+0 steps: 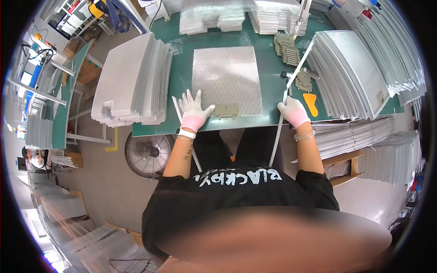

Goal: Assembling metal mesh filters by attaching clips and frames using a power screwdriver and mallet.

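A rectangular silver mesh panel (pixel 226 75) lies flat on the green table (pixel 180 50) in front of me. My left hand (pixel 193 113), in a white and pink glove, is spread with its fingers apart at the panel's near left corner. A thin metal strip (pixel 195 157) runs under or beside that hand and past the table edge. Near the left thumb, a grey-green notched plate (pixel 226 109) sits on the panel's near edge. My gloved right hand (pixel 293 112) is closed around a long, slanted metal strip (pixel 277 142), right of the panel.
Stacked panels stand at left (pixel 123 77) and right (pixel 348 73). An orange scraper (pixel 310 104), a dark-headed tool (pixel 287 74) and several grey-green plates (pixel 287 49) lie right of the panel. Wrapped stacks (pixel 211 18) line the back. A round floor fan (pixel 149 154) stands below left.
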A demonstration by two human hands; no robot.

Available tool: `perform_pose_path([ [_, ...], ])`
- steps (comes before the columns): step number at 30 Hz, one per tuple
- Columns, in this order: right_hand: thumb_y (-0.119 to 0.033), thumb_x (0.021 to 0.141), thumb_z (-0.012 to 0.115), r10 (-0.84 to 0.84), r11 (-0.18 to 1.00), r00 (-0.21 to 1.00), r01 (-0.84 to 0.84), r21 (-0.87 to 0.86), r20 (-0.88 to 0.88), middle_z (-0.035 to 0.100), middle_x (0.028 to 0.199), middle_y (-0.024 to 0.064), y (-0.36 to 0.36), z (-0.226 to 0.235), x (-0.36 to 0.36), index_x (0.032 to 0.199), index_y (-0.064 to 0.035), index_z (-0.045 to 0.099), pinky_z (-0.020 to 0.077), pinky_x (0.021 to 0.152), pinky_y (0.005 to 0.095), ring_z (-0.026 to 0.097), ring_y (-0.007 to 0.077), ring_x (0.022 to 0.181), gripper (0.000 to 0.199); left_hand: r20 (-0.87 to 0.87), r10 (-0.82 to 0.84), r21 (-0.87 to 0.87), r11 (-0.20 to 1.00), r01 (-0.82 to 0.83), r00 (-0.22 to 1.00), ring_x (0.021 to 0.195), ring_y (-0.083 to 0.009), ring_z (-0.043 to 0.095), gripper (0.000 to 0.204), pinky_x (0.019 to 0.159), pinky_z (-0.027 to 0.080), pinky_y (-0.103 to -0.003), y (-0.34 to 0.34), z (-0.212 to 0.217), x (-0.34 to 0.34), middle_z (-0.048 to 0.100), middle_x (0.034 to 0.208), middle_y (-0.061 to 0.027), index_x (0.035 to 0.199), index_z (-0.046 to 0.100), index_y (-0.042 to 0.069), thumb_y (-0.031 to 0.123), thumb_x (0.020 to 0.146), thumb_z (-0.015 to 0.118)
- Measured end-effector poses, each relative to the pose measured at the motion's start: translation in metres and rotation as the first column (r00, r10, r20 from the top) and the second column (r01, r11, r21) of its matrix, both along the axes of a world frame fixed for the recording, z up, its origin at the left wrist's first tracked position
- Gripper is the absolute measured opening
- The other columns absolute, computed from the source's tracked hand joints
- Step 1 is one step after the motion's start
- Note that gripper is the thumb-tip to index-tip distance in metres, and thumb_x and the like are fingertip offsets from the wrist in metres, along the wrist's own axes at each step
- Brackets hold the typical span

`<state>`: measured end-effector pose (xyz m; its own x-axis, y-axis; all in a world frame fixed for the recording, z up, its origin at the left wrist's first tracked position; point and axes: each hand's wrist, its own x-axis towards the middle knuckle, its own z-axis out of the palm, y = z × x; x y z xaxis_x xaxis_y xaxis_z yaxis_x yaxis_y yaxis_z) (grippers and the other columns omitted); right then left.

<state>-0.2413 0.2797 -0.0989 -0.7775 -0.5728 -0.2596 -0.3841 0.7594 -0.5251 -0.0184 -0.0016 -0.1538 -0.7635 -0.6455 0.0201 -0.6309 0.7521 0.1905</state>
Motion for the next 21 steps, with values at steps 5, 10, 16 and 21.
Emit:
perform_pose_path([
  [5,-0.017,0.083,0.056,0.051,0.846,0.997,-0.012,-0.534,0.059,0.064,0.081,0.0167,-0.014,-0.021,0.034,0.111,-0.0009,0.059,0.0510,0.076,0.0358,0.065,0.0284,0.078,0.033,-0.298,-0.119,-0.308,0.951,0.023,0.947,0.135,-0.0450,0.034,0.075,0.115,0.023,-0.054,0.047,0.045,0.000,0.037,0.147,-0.0243,0.139,0.047,0.007,0.036,0.076,0.076],
  [10,-0.015,0.084,0.054,0.141,0.874,0.956,0.002,-0.485,0.258,0.065,0.078,0.0145,-0.024,-0.034,0.045,0.104,0.0000,0.059,0.0522,0.068,0.0348,0.065,0.0242,0.067,0.025,-0.251,0.274,0.955,-0.086,0.283,0.928,0.109,-0.0340,0.060,0.049,0.096,0.048,-0.047,0.125,-0.009,0.035,0.059,0.122,-0.0184,0.132,0.048,0.002,0.034,0.097,0.058],
  [16,-0.014,0.093,0.051,0.073,0.811,0.945,0.130,-0.570,0.319,0.059,0.071,0.0063,-0.020,-0.032,0.078,0.134,-0.0020,0.045,0.0483,0.056,0.0264,0.058,0.0123,0.059,0.043,-0.115,0.712,0.738,-0.405,0.540,0.692,0.118,-0.0326,0.054,0.051,0.102,0.043,-0.045,0.166,-0.035,0.003,0.053,0.129,-0.0206,0.132,0.043,-0.002,0.038,0.100,0.052],
  [21,-0.002,0.098,0.038,0.070,0.517,0.908,0.322,-0.793,0.414,0.053,0.086,0.0019,-0.014,-0.064,0.100,0.154,-0.0093,0.017,0.0392,0.051,0.0181,0.043,0.0047,0.056,0.061,-0.155,0.804,0.388,-0.485,0.783,0.575,0.128,-0.0306,0.047,0.057,0.107,0.039,-0.046,0.129,-0.029,-0.051,0.049,0.136,-0.0187,0.136,0.040,-0.002,0.042,0.101,0.049],
])
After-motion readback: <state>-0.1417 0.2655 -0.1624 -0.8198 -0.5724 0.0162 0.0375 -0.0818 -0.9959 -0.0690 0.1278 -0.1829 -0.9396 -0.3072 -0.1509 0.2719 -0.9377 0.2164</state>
